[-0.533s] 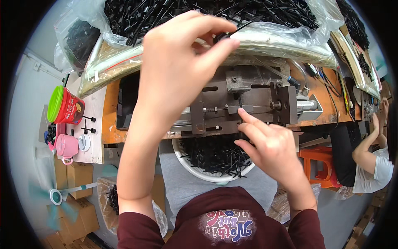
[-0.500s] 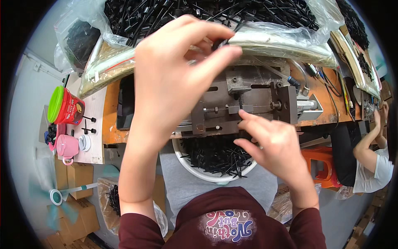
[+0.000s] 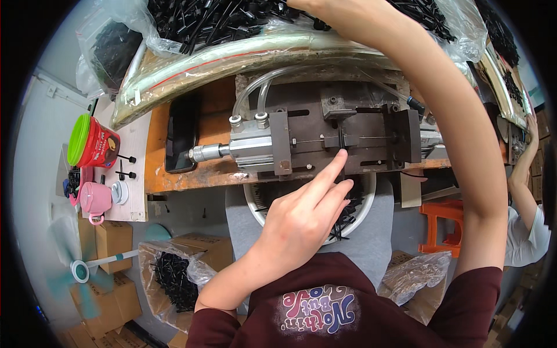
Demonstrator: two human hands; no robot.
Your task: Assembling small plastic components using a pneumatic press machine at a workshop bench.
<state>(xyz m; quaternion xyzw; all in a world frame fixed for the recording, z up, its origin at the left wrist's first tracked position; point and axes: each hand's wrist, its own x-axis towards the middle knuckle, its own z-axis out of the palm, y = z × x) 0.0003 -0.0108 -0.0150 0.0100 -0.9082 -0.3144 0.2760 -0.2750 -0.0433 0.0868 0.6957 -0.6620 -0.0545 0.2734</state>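
My left hand [image 3: 301, 217] is in front of a dark metal press fixture [image 3: 365, 124], index finger stretched out and the other fingers loosely bent. Its fingertip is at the near end of a thin black part [image 3: 341, 138] seated in the small centre block of the fixture. Nothing shows in the left hand's grasp. My right forearm [image 3: 452, 87] reaches across to the heap of black plastic parts [image 3: 232, 23] at the far side. Only the edge of my right hand [image 3: 316, 7] shows at the top rim; its fingers are out of sight.
A white basket [image 3: 255, 211] of black parts rests on my lap below the bench edge. Air cylinder [image 3: 252, 145] and clear hoses [image 3: 249, 87] stand left of the fixture, beside a black phone [image 3: 181, 136]. Another person's arm [image 3: 525, 162] is at the far right.
My left hand has come down from near the heap to the fixture; the small dark thing in its fingers is no longer seen. My right hand has left the fixture and gone up to the heap.
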